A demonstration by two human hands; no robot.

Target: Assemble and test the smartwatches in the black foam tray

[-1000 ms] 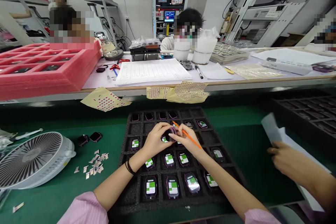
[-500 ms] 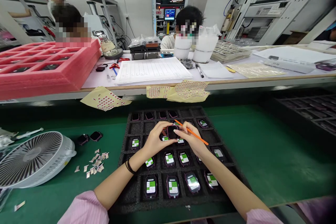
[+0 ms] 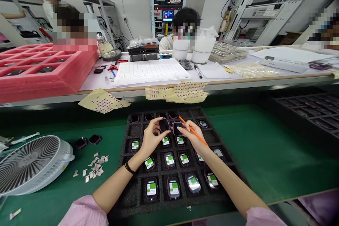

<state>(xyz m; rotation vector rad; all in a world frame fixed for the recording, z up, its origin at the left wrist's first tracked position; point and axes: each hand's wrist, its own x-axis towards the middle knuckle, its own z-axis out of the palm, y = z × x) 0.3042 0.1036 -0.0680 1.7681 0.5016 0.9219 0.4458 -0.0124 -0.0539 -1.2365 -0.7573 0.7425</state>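
Note:
My left hand [image 3: 150, 137] is closed on a smartwatch body [image 3: 164, 124] with a dark square screen, pinched between thumb and fingers. Beside it, my right hand [image 3: 195, 137] holds a second dark-screened smartwatch body [image 3: 177, 129] by the fingertips. An orange stick [image 3: 194, 131] also lies in the right hand, slanting across the fingers. Both hands are above a black foam tray [image 3: 134, 131] with square compartments. Several watches with green-and-white labels, such as a labelled watch [image 3: 173, 188], sit in it. Dark-screened watches line its far row.
At left stand a white fan [image 3: 34, 162], loose small tabs [image 3: 96, 166] and two watches [image 3: 88, 141] on the green mat [image 3: 265, 148]. Another black tray [image 3: 309, 109] is at right. The shelf ahead carries a pink foam tray [image 3: 76, 74] and a paper form [image 3: 152, 71]. Other people are beyond.
The hands have moved apart slightly. Two separate watch bodies now show, one in each hand, where one was visible before. The view has shifted a little.

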